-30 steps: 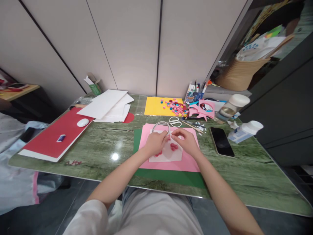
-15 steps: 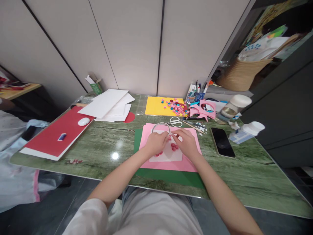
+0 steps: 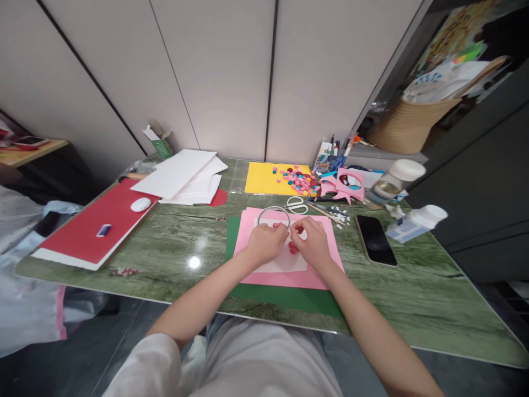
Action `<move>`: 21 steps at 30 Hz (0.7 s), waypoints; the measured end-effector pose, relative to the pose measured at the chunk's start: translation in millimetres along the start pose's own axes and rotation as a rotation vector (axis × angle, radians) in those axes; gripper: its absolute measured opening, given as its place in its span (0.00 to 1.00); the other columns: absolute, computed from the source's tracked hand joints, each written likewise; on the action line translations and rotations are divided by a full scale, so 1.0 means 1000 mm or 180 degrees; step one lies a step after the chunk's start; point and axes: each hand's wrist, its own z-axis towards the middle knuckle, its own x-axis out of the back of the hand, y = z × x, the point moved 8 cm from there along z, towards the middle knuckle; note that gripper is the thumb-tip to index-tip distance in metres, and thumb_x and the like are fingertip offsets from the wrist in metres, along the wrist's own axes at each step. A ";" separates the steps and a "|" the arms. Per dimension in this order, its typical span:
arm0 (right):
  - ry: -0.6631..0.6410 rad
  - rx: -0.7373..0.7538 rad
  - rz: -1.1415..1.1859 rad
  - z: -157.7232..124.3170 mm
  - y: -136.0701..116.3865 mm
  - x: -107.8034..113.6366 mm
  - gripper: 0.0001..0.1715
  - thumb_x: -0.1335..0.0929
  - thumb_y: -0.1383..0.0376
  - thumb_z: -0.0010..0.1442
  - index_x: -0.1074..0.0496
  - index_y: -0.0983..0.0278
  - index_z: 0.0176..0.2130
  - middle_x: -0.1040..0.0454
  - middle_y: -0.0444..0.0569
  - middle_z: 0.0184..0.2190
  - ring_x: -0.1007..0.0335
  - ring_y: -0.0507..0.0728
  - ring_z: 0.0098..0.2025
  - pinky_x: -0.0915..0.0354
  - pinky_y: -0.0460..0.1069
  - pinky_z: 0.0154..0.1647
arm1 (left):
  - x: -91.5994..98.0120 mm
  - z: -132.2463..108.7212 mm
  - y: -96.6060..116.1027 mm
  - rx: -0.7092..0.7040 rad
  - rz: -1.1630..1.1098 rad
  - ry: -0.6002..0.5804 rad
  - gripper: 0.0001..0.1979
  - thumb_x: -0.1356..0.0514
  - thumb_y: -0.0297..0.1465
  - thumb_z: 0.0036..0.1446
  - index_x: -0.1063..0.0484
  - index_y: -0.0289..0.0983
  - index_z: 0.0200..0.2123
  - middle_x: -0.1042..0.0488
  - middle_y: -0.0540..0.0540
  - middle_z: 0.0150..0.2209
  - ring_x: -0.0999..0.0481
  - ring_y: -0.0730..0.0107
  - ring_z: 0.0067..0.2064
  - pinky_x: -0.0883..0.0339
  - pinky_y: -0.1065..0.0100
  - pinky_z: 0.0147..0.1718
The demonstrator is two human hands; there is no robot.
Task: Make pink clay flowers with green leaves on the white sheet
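My left hand [image 3: 268, 242] is closed on a thin pale ring that looks like a roll of tape [image 3: 274, 208], held upright over a white card [image 3: 285, 266]. Just to its right, my right hand [image 3: 313, 241] is closed in a pinch, thumb and forefinger together. Whatever sits in that pinch is too small to make out. Between the hands, small pink-red round pieces [image 3: 293, 248] lie on the card, some partly covered by my fingers. Beneath the card are a pink sheet [image 3: 285, 280] and a green sheet [image 3: 285, 298].
White-handled scissors [image 3: 296, 205] lie behind the sheets. Further back, a yellow sheet [image 3: 258, 179] bears many small coloured pieces. A phone [image 3: 376, 240] and white-capped bottles [image 3: 417, 223] stand right. Left are white papers [image 3: 177, 173] and a red sheet [image 3: 88, 231] with a glue stick [image 3: 104, 230].
My hands have drawn slightly apart. My left hand and the ring shifted a little to the right, and my right hand's fingers curled into a rounder pinch.
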 end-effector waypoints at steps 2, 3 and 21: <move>0.0215 -0.0042 -0.0020 -0.003 -0.007 0.005 0.05 0.37 0.67 0.54 0.38 0.62 0.26 0.33 0.43 0.25 0.38 0.53 0.30 0.47 0.51 0.38 | 0.004 -0.002 0.000 -0.0011 -0.0112 0.0178 0.19 0.61 0.36 0.61 0.34 0.35 0.41 0.28 0.42 0.24 0.28 0.62 0.29 0.40 0.63 0.32; 0.0318 -0.0059 -0.0028 -0.004 -0.012 0.007 0.05 0.37 0.67 0.54 0.38 0.62 0.26 0.34 0.43 0.25 0.39 0.53 0.30 0.47 0.51 0.38 | 0.007 -0.002 0.000 -0.0027 -0.0169 0.0276 0.18 0.61 0.36 0.61 0.34 0.36 0.40 0.28 0.43 0.24 0.29 0.63 0.29 0.41 0.64 0.32; 0.0390 -0.1434 0.2098 0.012 0.095 0.028 0.12 0.33 0.57 0.50 0.29 0.63 0.31 0.35 0.43 0.22 0.40 0.51 0.25 0.40 0.48 0.30 | -0.001 0.011 -0.109 0.1526 0.0187 0.0201 0.19 0.58 0.40 0.60 0.35 0.35 0.41 0.27 0.40 0.30 0.28 0.60 0.33 0.41 0.64 0.33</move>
